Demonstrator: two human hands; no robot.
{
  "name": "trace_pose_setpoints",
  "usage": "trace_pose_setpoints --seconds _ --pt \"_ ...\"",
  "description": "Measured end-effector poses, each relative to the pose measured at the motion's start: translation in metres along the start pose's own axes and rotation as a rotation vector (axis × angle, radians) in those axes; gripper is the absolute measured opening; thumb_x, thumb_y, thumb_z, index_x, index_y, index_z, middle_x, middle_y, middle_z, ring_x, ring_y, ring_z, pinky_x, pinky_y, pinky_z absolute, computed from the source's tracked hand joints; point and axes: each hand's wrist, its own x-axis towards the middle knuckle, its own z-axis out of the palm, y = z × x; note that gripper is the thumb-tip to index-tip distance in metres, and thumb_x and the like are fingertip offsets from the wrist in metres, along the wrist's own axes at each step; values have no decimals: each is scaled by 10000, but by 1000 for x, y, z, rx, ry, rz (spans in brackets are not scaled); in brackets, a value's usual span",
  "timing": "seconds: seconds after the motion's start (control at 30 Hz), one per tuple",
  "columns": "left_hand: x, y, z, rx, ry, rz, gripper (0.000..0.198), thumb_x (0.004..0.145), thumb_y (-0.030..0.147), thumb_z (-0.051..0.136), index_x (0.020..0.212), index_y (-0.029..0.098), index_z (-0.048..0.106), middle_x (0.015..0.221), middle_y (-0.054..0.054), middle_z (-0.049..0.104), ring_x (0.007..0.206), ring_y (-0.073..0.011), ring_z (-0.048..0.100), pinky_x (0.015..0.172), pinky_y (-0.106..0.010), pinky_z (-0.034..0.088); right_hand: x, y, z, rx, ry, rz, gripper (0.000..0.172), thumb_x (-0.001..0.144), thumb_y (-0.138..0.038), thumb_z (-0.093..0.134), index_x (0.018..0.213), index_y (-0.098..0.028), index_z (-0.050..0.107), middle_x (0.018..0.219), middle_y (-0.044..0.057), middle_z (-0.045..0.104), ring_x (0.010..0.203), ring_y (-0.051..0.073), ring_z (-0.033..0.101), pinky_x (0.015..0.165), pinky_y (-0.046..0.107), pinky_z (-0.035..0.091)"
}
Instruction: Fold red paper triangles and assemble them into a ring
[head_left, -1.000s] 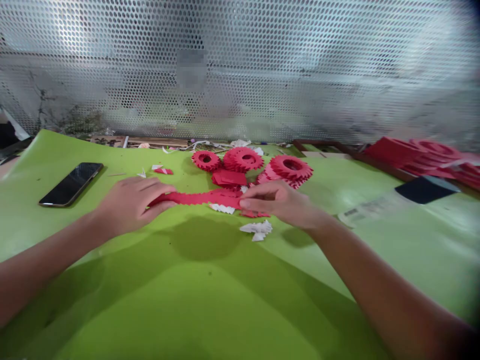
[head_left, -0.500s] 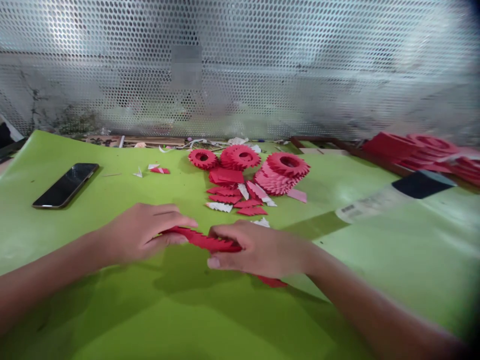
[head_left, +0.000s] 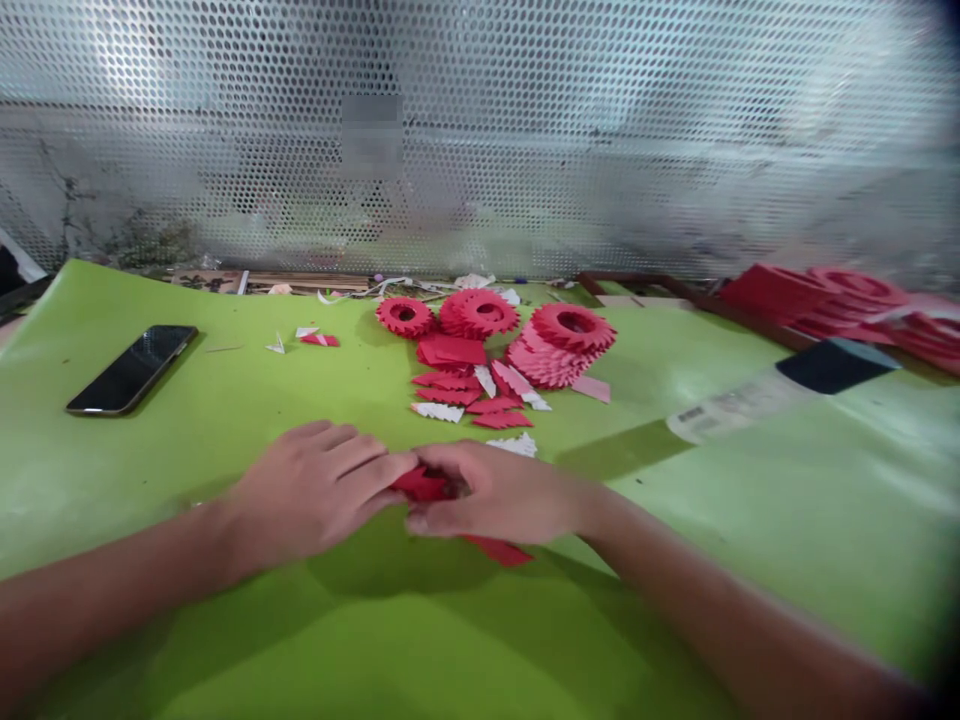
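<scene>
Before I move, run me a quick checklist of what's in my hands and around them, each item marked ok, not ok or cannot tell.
1. Grip: ok. The left hand and right hand meet on the red serrated paper strip.
2. Loose end: not ok. A tail of the strip sticks out below the right hand, not gathered in.
3. Inner folds: cannot tell. Fingers hide the middle of the strip.
4. White paper offcuts: ok. They lie just beyond the right hand, apart from it.
5. Red cut pieces: ok. They lie in a loose group beyond the hands, untouched.
6. Black phone: ok. It lies well to the left of the hands.
</scene>
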Motion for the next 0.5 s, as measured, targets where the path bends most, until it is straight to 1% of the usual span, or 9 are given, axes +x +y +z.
trace_pose_setpoints --seconds 0.1,0.2,0.33,0.5 --pt "-3 -6 1 -3 -9 -11 248 1098 255 458 1222 143 640 913 -55 754 706 -181 688 610 -301 520 -2 5 -7 44 19 22 402 957 -566 606 966 -174 692 841 13 706 715 150 628 638 274 459" --pt "-5 -9 3 -4 -25 -13 244 1089 252 467 1211 151 653 911 -55 743 733 -182 686 613 -294 517 0 9 -8 22 21 45 438 965 -593 581 934 -178 716 758 -7 664 636 129 583 567 253 404" --pt "-5 -6 4 -34 -68 4 252 1100 238 431 1199 163 650 903 -51 731 703 -167 668 613 -288 518 2 11 -4 38 -15 27 422 953 -569 617 934 -170 750 733 -10 660 631 117 580 567 240 389" --pt "-4 -5 1 -48 -24 54 223 1100 243 435 1134 170 644 878 -37 741 647 -149 648 584 -288 485 0 11 -5 84 -62 27 447 933 -603 642 932 -174 768 740 -5 679 632 110 590 570 234 383"
